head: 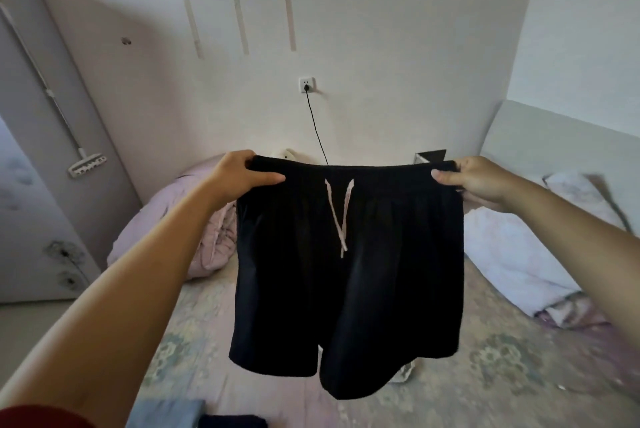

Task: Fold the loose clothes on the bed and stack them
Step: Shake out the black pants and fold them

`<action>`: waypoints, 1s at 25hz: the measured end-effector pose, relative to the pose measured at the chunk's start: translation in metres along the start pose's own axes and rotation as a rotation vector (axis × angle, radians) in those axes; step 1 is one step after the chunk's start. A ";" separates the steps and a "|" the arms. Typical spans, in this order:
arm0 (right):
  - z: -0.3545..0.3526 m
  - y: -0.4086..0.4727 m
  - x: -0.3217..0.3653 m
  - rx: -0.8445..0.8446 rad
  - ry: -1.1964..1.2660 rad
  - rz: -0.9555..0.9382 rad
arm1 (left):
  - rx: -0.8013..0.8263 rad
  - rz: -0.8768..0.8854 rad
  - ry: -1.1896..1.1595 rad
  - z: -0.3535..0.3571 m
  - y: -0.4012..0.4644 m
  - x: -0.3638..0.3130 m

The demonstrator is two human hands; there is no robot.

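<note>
The black shorts (346, 254) hang in the air above the bed (502, 375), likely so they drop flat before folding. The left hand (242, 173) and right hand (474, 179) each pinch a waistband corner, drawstring (341, 212) facing near.

Two bare forearms reach into view from the lower corners, uncovered from elbow to wrist. A dark red sleeve (38, 415) shows at the bottom left edge, on the left upper arm. The left hand (239, 173) and right hand (476, 179) carry no rings, watch or bracelet. Fingernails are short and unpainted.
</note>
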State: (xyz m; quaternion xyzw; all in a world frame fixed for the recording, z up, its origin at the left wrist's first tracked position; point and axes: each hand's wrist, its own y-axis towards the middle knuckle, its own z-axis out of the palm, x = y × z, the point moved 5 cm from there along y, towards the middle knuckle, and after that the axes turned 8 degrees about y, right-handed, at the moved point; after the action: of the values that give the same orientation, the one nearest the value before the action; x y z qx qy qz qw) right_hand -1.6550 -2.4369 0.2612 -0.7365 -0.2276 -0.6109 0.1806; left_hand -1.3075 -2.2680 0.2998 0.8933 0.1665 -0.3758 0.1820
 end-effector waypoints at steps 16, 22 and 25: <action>0.133 -0.025 -0.060 -0.117 -0.278 -0.110 | 0.114 -0.253 -0.264 0.188 -0.056 0.004; 0.131 -0.034 -0.060 0.048 -0.101 -0.028 | 0.267 -0.046 -0.360 0.182 -0.079 -0.008; 0.129 -0.035 -0.056 0.055 -0.046 -0.092 | 0.291 -0.024 -0.440 0.176 -0.085 -0.011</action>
State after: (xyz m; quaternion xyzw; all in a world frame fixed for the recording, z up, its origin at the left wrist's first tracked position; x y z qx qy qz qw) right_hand -1.5780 -2.3438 0.1818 -0.7339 -0.2821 -0.5948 0.1673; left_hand -1.4595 -2.2739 0.1765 0.8048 0.0774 -0.5832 0.0790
